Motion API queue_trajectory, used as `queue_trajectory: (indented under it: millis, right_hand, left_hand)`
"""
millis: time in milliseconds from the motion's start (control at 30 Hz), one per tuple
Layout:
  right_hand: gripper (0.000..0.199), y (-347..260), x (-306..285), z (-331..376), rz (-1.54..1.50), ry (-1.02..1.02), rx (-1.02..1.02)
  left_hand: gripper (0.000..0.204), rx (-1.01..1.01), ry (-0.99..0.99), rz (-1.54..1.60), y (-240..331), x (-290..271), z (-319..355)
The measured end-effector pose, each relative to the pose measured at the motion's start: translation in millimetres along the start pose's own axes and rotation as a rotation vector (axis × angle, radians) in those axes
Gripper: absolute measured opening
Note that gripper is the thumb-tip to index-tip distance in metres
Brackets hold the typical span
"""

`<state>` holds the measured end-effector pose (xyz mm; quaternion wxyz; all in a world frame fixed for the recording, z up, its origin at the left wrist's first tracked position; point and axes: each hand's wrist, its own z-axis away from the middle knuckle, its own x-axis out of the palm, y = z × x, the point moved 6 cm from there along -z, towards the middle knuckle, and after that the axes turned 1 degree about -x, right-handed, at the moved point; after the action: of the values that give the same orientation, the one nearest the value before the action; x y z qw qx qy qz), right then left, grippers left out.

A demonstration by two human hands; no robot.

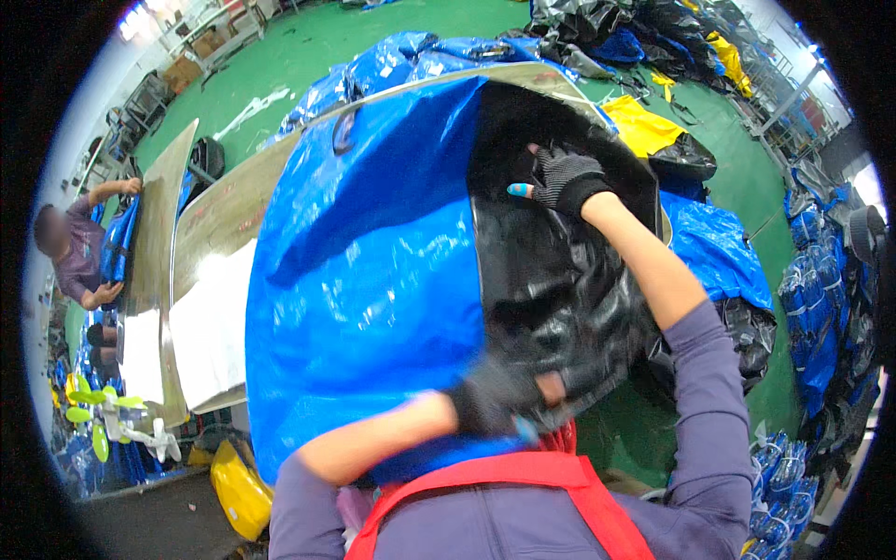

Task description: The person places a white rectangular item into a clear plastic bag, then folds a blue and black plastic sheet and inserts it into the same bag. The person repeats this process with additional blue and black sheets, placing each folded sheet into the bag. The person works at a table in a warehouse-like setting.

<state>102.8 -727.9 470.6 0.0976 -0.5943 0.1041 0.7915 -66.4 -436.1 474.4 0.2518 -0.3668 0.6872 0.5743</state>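
Gripping blue tarp bag (364, 271) rim with left hand (490, 397), right hand (565, 179) spread flat inside black lining (551, 280); soft, slippery, probably light, best held at edge.

This is a factory floor or sewing workshop. A green painted floor (327, 42) fills the top of the frame, heaps of blue and black tarpaulin goods (597, 33) lie at upper right, and long worktables (154, 224) stand at left, where another person (79, 252) works.
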Motion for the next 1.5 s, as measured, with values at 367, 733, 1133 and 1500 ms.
queue_trajectory:
  millis: [367, 733, 1133, 1500]
  right_hand:
    - [0.090, -3.9, 63.6, -17.0, -0.076, 0.456, -0.057]
    - [0.085, 22.9, 15.8, -24.3, -0.045, 0.274, -0.095]
    - [0.032, -61.5, -145.6, -65.8, 0.006, 0.665, -0.152]
    - [0.040, -51.1, 35.0, 76.7, 0.091, 0.295, -0.598]
  left_hand:
    - [0.055, -0.761, 0.958, -0.760, -322.4, -281.8, 110.5]
    - [0.043, -0.736, 0.971, 0.297, -428.5, -345.4, 173.4]
    - [0.075, -0.283, 0.162, -0.607, -260.7, -147.8, -1.1]
    - [0.039, -0.264, -0.183, -0.048, -183.8, -108.8, -47.8]
